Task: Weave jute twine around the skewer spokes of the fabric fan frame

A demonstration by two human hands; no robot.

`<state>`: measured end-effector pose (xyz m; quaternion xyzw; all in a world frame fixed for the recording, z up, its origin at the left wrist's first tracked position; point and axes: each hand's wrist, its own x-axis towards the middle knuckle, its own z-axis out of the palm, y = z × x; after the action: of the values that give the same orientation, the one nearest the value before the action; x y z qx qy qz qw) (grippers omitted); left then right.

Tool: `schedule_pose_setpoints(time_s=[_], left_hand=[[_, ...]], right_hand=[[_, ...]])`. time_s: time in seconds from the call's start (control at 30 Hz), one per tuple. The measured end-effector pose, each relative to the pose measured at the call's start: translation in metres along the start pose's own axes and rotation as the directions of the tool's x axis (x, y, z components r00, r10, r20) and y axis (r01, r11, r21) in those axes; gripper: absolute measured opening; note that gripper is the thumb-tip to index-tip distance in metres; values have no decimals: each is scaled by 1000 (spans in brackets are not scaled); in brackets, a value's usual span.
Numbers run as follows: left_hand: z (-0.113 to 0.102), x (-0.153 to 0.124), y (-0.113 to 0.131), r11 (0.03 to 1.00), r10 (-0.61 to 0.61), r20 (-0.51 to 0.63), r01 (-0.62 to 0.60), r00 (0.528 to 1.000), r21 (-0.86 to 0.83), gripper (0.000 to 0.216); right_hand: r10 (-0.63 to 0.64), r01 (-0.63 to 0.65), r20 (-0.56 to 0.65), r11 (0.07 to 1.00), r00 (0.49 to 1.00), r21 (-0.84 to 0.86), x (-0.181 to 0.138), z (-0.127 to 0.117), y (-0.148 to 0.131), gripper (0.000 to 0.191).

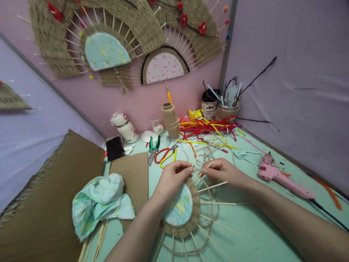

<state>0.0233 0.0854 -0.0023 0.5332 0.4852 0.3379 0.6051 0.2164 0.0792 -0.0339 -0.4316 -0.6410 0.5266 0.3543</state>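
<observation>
A round woven piece [195,208] has a rim of jute twine, a pale green patterned fabric centre [180,208] and thin wooden sticks [218,203] fanning outward. My left hand [174,177] lies over its upper edge, thumb and forefinger pinched at the base of a stick. Just to the right, my right hand [225,173] is closed in a pinch on the twine beside another stick. Between the two hands the strand is thin, and exactly how it passes the sticks cannot be made out. Loose jute twine [218,211] loops beneath the piece and across the sticks.
A pink glue gun [286,179] lies right. Behind my hands are scissors [166,154], green-handled pliers [154,147], a twine spool [171,122] and colourful pipe cleaners [209,126]. Crumpled fabric [100,203] and cardboard [136,171] are left, near a phone [115,148] and bottle [125,128].
</observation>
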Motion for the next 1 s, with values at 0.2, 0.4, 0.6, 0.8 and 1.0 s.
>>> schedule_pose_setpoints(time_s=[0.2, 0.4, 0.6, 0.8, 1.0], left_hand=[[2, -1, -1, 988, 44, -64, -34, 997, 152, 24], [4, -3, 1, 990, 6, -81, 6, 997, 138, 28], [-4, -4, 12, 995, -96, -3, 96, 995, -31, 35], [-9, 1, 7, 998, -25, -8, 25, 1000, 58, 26], [-8, 1, 1, 997, 0, -10, 1, 1000, 72, 27]], right_hand=[[10, -10, 12, 1000, 1000, 12, -2, 3, -1, 39], [13, -13, -9, 1000, 1000, 24, -2, 4, 1, 35], [14, -14, -24, 1000, 1000, 21, -1, 4, 2, 34], [12, -11, -22, 999, 1000, 37, -1, 4, 1, 33], [24, -23, -22, 999, 999, 29, -4, 6, -5, 34]])
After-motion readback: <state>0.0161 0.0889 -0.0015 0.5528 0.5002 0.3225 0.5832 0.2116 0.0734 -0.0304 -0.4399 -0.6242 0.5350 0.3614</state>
